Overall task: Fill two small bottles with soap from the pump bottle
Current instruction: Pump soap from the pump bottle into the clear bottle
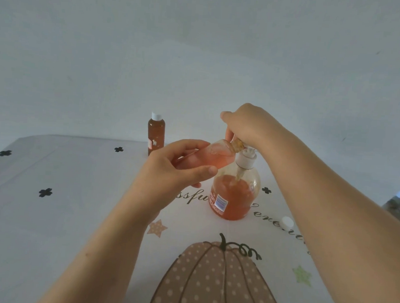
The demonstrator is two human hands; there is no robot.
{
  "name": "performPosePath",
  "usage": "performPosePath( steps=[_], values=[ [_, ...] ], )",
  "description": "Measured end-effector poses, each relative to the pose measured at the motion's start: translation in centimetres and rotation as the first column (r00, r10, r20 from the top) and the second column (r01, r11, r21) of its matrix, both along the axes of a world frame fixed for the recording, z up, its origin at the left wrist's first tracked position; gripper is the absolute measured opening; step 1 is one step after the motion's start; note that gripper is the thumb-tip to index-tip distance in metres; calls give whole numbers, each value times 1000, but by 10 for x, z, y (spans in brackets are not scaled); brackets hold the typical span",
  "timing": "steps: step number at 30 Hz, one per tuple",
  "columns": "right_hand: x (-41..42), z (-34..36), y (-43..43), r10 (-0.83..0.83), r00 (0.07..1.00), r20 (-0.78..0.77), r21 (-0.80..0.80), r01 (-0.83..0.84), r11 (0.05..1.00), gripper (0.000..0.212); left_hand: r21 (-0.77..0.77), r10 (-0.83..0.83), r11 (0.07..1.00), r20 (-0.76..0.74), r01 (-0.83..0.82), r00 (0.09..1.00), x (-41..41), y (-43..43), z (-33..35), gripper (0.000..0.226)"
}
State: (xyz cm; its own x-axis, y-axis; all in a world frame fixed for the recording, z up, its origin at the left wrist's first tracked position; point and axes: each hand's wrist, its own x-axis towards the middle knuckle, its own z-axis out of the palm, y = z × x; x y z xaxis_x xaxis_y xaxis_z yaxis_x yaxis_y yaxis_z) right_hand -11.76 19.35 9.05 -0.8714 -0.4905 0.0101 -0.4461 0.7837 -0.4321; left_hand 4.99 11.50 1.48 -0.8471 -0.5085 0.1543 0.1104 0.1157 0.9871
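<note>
On the pumpkin tablecloth (pixel 71 213), a capped bottle (pixel 156 134) behind the pump bottle (pixel 235 196) is judged full. The second bottle (pixel 220 152), part filled, is gripped tilted by the left hand (pixel 169 173) just above it, and the pump head (pixel 247 158) is clasped by the curled right hand (pixel 248 126).

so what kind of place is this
Most likely a room at home, not a workplace: a decorative tablecloth printed with a pumpkin and stars, a plain wall behind, and household things out, a soap pump bottle and a small capped bottle.
</note>
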Motion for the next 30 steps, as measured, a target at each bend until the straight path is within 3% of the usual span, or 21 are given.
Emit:
performPosePath(
  steps=[11,21,26,30],
  values=[
    [2,-9,1,-19,1000,3,-26,19,999,40,-23,-20,999,74,22,997,0,-5,-2,45],
    [2,2,2,14,999,-51,11,-13,1000,44,-3,-46,999,22,46,999,1,-1,0,37],
    [2,-2,0,4,1000,-29,4,-3,1000,44,-9,-33,999,35,33,999,-3,-5,-6,48],
    [2,-9,0,-16,1000,-3,3,16,1000,40,-20,-38,999,40,39,998,-4,-7,-9,37]
  ],
)
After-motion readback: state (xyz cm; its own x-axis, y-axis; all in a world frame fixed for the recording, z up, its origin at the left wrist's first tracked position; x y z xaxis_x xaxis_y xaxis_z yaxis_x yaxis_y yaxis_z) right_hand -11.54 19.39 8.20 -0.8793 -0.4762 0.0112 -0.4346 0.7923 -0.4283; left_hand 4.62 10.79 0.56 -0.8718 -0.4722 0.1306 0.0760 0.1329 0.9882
